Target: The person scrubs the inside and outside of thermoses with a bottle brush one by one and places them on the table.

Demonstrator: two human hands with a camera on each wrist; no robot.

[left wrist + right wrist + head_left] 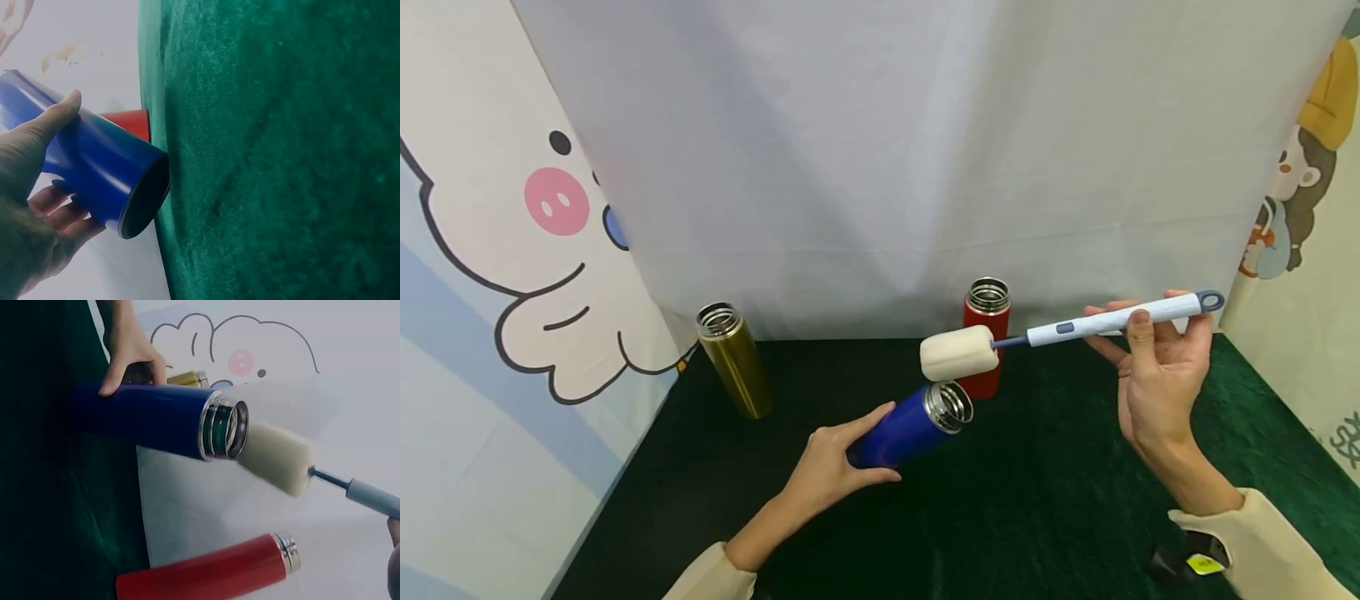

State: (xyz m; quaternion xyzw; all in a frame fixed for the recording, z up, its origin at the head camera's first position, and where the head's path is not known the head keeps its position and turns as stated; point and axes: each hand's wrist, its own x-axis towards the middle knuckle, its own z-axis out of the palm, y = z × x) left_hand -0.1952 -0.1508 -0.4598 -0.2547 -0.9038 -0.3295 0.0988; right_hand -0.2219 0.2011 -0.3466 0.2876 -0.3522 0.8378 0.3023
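My left hand (827,462) grips a blue thermos bottle (902,432) round its body. The bottle is lidless and tilted, its steel mouth facing right; in the left wrist view its dark base (145,199) shows. Held in my right hand (1161,383) is a bottle brush (1101,323) with a white and grey-blue handle, pinched between thumb and fingers. Its cream sponge head (958,353) points left, just above the bottle's mouth in the head view. The right wrist view shows the sponge (278,457) outside the mouth, partly behind its rim; whether they touch I cannot tell.
A red lidless bottle (987,312) stands upright behind the sponge. To the left rear stands a gold lidless bottle (735,362). Dark green cloth (1037,500) covers the table. A pale curtain (865,167) hangs behind, with printed cartoon panels (490,275) at the sides.
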